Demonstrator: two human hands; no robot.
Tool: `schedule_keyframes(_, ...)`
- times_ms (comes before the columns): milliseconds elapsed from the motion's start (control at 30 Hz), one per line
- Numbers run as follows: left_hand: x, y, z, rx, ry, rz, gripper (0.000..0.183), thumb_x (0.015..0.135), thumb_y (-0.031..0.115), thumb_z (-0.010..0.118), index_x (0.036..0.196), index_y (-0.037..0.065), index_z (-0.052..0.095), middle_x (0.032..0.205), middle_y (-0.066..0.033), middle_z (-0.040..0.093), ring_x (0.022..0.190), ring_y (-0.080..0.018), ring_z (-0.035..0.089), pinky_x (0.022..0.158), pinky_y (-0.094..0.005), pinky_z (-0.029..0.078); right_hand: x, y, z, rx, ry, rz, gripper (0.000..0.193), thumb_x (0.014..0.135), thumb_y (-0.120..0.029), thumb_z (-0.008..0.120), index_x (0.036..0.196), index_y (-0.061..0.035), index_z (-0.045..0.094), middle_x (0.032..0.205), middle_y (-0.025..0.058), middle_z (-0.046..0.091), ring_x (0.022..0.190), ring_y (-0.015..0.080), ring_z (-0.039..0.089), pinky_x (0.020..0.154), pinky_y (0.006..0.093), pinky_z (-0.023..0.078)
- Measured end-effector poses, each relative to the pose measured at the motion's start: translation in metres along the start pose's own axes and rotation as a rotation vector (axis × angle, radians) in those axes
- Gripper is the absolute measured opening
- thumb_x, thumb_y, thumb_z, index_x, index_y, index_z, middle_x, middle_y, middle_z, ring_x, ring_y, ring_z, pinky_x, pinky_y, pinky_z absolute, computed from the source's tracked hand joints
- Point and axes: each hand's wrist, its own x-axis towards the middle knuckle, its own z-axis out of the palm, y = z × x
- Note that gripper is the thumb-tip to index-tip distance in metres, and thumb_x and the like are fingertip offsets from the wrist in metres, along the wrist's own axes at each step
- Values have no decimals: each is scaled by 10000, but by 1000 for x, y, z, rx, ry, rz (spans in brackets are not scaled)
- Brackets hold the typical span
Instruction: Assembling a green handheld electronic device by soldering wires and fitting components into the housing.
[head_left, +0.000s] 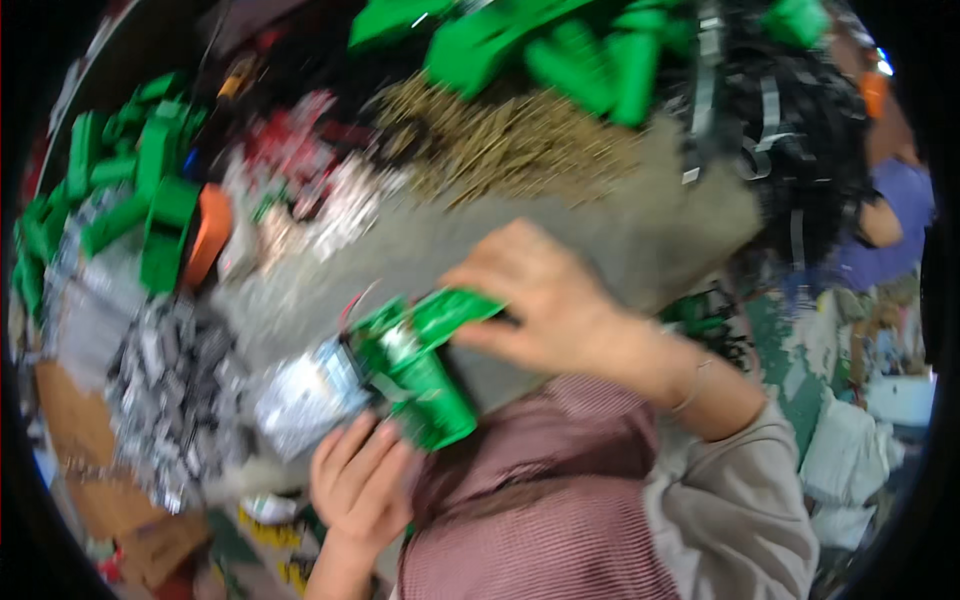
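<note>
In front of my body is a green plastic housing, with a shiny silver-wrapped block at its left side. My right hand pinches a green plastic cover piece at the housing's upper side, tilted over it. The fingers of my left hand are curled against the lower edge, where housing and silver block meet; its thumb is hidden. A thin red wire sticks up beside the housing. Motion blur hides the finer parts inside.
A grey work surface bears a heap of thin brownish strips, red and white bundles and green housings. Grey metallic pieces lie left, black straps far right. A person in purple is at the right edge.
</note>
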Motion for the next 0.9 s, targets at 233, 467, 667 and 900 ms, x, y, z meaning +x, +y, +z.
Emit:
schedule_keyframes(233,36,-31,-13,149,-10,-192,627,817,256,698,1347,-22,514,1370,-251,535,1276,-443,502,1080,-520,365,2,3,-130,-388,296,-41,337,752,-165,768,1068,-73,697,1111,106,642,1046,313,598,869,408,498)
schedule_keyframes(467,30,-55,-3,198,-143,-178,889,627,156,879,1417,84,476,1271,-224,537,1144,-434,509,994,-523,386,-57,132,-394,-994,773,695,239,879,-186,615,1026,-28,717,970,212,704,963,370,683,880,440,525)
schedule_keyframes(667,29,-61,-11,152,-102,-207,854,649,94,859,1413,93,477,1289,-233,524,1157,-441,503,984,-510,404,0,174,-412,-1120,154,1157,406,878,-334,631,1082,12,687,1120,253,676,1081,375,651,948,445,511)
schedule_keyframes(900,34,-59,-11,162,-118,-200,789,672,116,835,1384,54,500,1245,-235,545,1131,-451,500,972,-529,415,10,171,-423,-1311,71,1237,416,809,-354,707,1041,-9,709,1060,194,715,1012,326,695,882,443,548)
